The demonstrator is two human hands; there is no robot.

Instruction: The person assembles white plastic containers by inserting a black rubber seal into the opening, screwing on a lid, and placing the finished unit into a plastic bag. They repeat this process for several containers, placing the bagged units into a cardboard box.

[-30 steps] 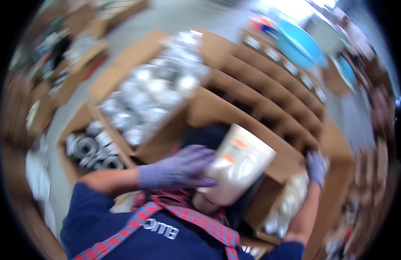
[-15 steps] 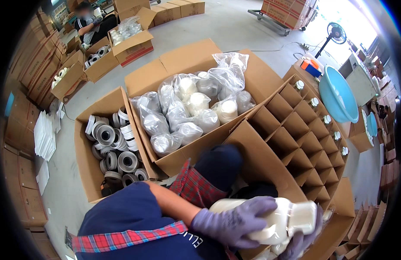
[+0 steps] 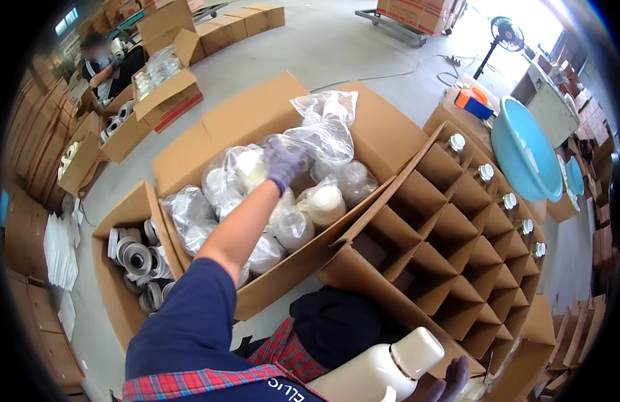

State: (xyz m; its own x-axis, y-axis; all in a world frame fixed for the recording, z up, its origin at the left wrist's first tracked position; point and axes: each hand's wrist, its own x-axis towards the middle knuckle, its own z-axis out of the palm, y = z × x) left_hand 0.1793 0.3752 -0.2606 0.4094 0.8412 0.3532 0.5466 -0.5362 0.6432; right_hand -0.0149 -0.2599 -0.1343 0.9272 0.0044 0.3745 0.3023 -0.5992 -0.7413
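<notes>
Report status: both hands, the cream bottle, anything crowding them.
Left hand among bagged pieces, grip unclear. Right hand beside cream bottle, partly hidden. Bottle tilted, cap on. Clear plastic bunched close by left hand.

I wear a thin purple glove [image 3: 278,175] on my left hand [image 3: 284,161], and my right hand [image 3: 449,383] has a purple one also. My left sleeve [image 3: 189,311] is dark blue, short and plain, so the forearm [image 3: 238,229] is bare. Over my clothes runs a checked strap [image 3: 183,384], red with blue; white letters [image 3: 284,389] are printed beside it. My knee [image 3: 340,321] is covered with very dark cloth, next to red checked fabric [image 3: 293,352].
</notes>
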